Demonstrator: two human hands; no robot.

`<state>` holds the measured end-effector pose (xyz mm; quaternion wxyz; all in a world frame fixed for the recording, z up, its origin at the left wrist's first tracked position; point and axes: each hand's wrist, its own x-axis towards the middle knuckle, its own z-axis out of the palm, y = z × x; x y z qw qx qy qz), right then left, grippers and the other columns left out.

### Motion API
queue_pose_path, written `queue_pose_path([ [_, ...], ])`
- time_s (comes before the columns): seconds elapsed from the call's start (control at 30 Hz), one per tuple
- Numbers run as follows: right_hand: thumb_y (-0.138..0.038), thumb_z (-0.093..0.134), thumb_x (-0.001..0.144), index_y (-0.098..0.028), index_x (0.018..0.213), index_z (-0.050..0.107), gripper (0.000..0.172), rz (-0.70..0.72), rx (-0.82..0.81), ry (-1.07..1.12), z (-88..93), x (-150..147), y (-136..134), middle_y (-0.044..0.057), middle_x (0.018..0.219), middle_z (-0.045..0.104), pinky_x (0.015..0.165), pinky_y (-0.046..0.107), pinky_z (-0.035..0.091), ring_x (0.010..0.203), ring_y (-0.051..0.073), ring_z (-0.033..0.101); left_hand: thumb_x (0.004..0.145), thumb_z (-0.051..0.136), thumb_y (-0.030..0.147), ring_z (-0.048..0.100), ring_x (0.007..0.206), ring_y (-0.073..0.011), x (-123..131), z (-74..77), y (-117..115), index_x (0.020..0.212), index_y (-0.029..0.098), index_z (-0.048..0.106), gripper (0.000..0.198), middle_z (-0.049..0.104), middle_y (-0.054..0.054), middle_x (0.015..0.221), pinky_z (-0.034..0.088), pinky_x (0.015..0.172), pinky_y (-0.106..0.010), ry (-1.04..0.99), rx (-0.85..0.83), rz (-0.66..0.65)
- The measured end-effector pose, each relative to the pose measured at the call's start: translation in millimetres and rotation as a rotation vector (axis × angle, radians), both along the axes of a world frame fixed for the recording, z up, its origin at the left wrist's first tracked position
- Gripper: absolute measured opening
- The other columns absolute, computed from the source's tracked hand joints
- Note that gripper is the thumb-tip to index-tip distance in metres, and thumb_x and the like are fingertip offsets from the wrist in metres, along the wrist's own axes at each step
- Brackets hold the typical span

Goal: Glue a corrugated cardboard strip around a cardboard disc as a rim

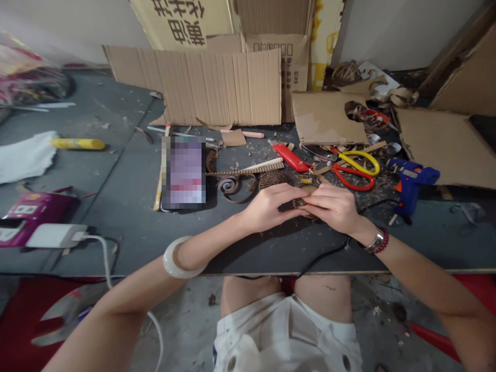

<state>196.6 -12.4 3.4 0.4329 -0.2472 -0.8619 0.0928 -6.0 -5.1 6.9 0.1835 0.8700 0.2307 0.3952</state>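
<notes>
I've got the left hand (269, 208) and right hand (334, 206) pinching what looks like a brown shaving (299, 203) over the desk (267, 253).

Our left hand (267, 207) and right hand (333, 204) meet at centre frame, pinching a small brown curled scrap (299, 203) above the desk (271, 253). Just beyond lie a coiled wood shaving (236, 188), yellow-and-red scissors (354, 170) and, rightward, a blue glue gun (411, 181).
</notes>
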Motion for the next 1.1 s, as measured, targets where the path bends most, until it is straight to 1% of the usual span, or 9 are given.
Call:
queue_pose_path([
  [0.3,-0.015,0.066,0.083,-0.014,0.085,0.069,0.004,0.019,-0.004,0.016,2.3,0.1,0.0,0.006,0.077,0.071,0.066,0.029,0.053,0.07,0.014,0.063,0.084,0.066,0.036,0.069,0.081,-0.0157,0.1,-0.2,0.1,0.102,0.012,0.065,0.03,0.074,-0.009,0.09,0.054,0.076,-0.026,0.027,0.058,0.04],
  [0.63,-0.015,0.063,0.085,-0.015,0.082,0.068,0.006,0.038,-0.004,0.003,6.7,-1.4,-2.4,0.005,0.073,0.07,0.063,0.028,0.053,0.067,0.014,0.062,0.084,0.066,0.038,0.069,0.075,-0.0143,-0.8,-1.2,-1.3,0.096,0.015,0.067,0.026,0.075,-0.007,0.085,0.054,0.072,-0.025,0.029,0.103,0.073],
  [0.73,-0.016,0.062,0.085,-0.016,0.084,0.068,0.006,0.036,-0.018,0.007,5.0,-1.1,-2.4,0.004,0.075,0.07,0.064,0.027,0.054,0.069,0.013,0.063,0.084,0.066,0.037,0.069,0.077,-0.0143,-1.1,-0.4,-0.2,0.098,0.015,0.068,0.026,0.075,-0.007,0.087,0.055,0.073,-0.025,0.005,0.059,0.045],
  [0.8,-0.016,0.063,0.085,-0.016,0.087,0.069,0.006,0.027,-0.026,0.014,3.0,-0.4,-2.0,0.004,0.079,0.072,0.066,0.026,0.055,0.072,0.013,0.065,0.083,0.067,0.035,0.069,0.08,-0.015,-1.1,1.8,0.9,0.1,0.015,0.068,0.026,0.075,-0.008,0.089,0.055,0.075,-0.026,-0.028,-0.004,0.004],
  [0.87,-0.017,0.063,0.085,-0.017,0.091,0.069,0.008,-0.011,-0.026,0.012,1.5,0.5,-1.5,0.004,0.083,0.073,0.069,0.026,0.055,0.076,0.013,0.067,0.082,0.069,0.034,0.068,0.082,-0.0155,-1.1,4.5,1.7,0.103,0.015,0.068,0.028,0.074,-0.009,0.091,0.055,0.077,-0.027,-0.066,-0.075,-0.019],
  [1.0,-0.016,0.064,0.085,-0.017,0.099,0.069,0.015,-0.111,-0.017,0.002,2.0,1.9,-0.8,0.005,0.087,0.073,0.071,0.024,0.055,0.078,0.013,0.068,0.086,0.063,0.024,0.065,0.08,-0.0133,-1.1,6.5,1.4,0.111,0.014,0.065,0.027,0.072,-0.008,0.09,0.054,0.075,-0.025,-0.11,-0.185,0.038],
  [1.1,-0.019,0.065,0.085,-0.018,0.104,0.068,0.02,-0.133,-0.028,-0.022,3.3,2.2,-1.0,0.005,0.089,0.072,0.071,0.023,0.055,0.078,0.013,0.067,0.088,0.059,0.02,0.065,0.08,-0.0126,-0.9,5.0,0.2,0.113,0.012,0.063,0.027,0.071,-0.009,0.094,0.054,0.073,-0.023,-0.122,-0.234,0.058],
])
